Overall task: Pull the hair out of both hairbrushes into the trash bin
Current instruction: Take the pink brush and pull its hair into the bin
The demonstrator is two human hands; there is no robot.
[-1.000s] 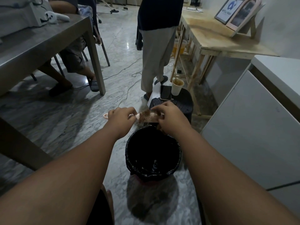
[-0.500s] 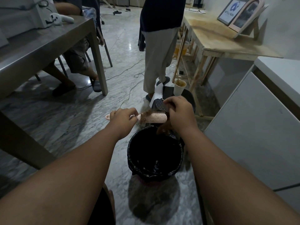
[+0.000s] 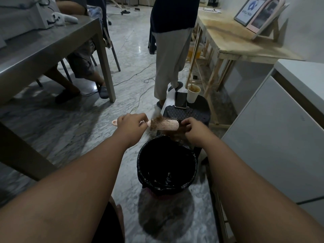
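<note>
My left hand (image 3: 132,124) grips the handle of a pink hairbrush (image 3: 164,124), held level above the far rim of the trash bin (image 3: 145,155), which is lined with a black bag. A tuft of brown hair (image 3: 156,118) clings to the bristles near the handle. My right hand (image 3: 195,129) sits at the brush's tip, fingers pinched on brown hair (image 3: 182,129) that hangs under the brush head. Only one brush is in view.
Behind the bin stands a dark stool (image 3: 198,111) bearing a phone (image 3: 180,100), a paper cup (image 3: 192,93) and a white paper. A person (image 3: 171,55) stands beyond it. A grey table (image 3: 43,50) lies to the left, a wooden table (image 3: 236,41) and white cabinet (image 3: 273,137) to the right.
My right hand came off the bristles and moved right to the brush's tip, drawing hair along. The brush head is uncovered. My left hand keeps its hold on the handle.
</note>
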